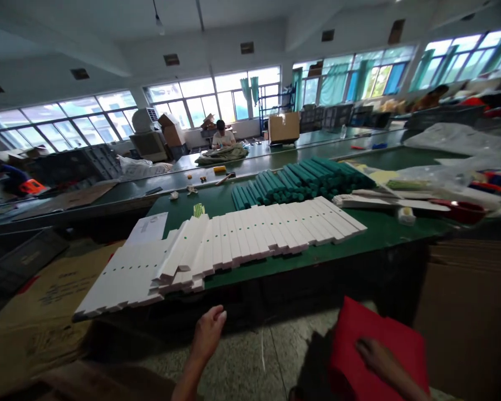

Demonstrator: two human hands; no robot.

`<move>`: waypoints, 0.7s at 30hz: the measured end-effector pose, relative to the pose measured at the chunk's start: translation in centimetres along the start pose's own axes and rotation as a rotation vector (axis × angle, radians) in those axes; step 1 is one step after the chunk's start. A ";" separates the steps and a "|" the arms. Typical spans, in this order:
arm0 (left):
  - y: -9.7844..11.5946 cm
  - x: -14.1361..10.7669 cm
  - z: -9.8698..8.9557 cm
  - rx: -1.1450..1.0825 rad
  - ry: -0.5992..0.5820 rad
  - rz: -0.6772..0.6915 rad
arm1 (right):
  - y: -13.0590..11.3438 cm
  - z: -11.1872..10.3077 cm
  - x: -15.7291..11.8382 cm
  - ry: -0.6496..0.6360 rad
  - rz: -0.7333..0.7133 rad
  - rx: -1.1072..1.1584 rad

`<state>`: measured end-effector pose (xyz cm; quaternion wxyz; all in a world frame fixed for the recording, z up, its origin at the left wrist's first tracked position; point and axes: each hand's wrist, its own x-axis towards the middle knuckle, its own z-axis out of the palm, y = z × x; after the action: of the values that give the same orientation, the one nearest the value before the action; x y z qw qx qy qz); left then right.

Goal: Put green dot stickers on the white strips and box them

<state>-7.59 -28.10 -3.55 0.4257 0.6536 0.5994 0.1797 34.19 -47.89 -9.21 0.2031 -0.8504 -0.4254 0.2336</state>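
In front of the table edge, low in the head view, my left hand (209,331) is closed with the fingers curled in; no object shows in it, only a pale spot at the thumb tip. My right hand (373,355) is dark and blurred over a red, box-like thing (401,334) at the lower right. Whether it grips or only touches that red surface I cannot tell. Nearest to my left hand, on the table, lies a long row of overlapping white flat boxes (250,234) with small green dots. Behind them is a pile of green rolls (300,181).
The green table (275,264) runs across the view. A white paper (148,227) lies at its left end, and plastic bags (451,142) are at the right. Brown cardboard (471,312) stands at the lower right. A person (223,136) sits at the far tables.
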 end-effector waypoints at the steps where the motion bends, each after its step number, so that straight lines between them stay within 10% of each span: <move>1: 1.1 1.9 -0.9 0.012 0.020 0.009 | -0.9 -1.2 3.5 -0.012 -0.017 0.021; 6: 7.2 12.2 -4.4 0.134 0.085 0.090 | -9.0 -5.8 17.3 0.108 -0.055 0.139; 10: 11.6 22.6 -4.8 0.259 0.112 0.197 | -14.7 -4.5 23.4 0.182 -0.084 0.006; 16: 16.7 39.5 -0.5 0.397 0.052 0.347 | -17.6 0.0 28.4 0.151 0.031 -0.226; 21: 19.3 48.8 4.8 0.418 -0.033 0.346 | -17.9 0.7 29.0 0.075 0.125 -0.290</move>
<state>18.78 17.57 -4.84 0.2542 0.8229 0.4958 0.1112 37.91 -14.12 -6.58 0.0788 -0.9038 -0.3928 0.1501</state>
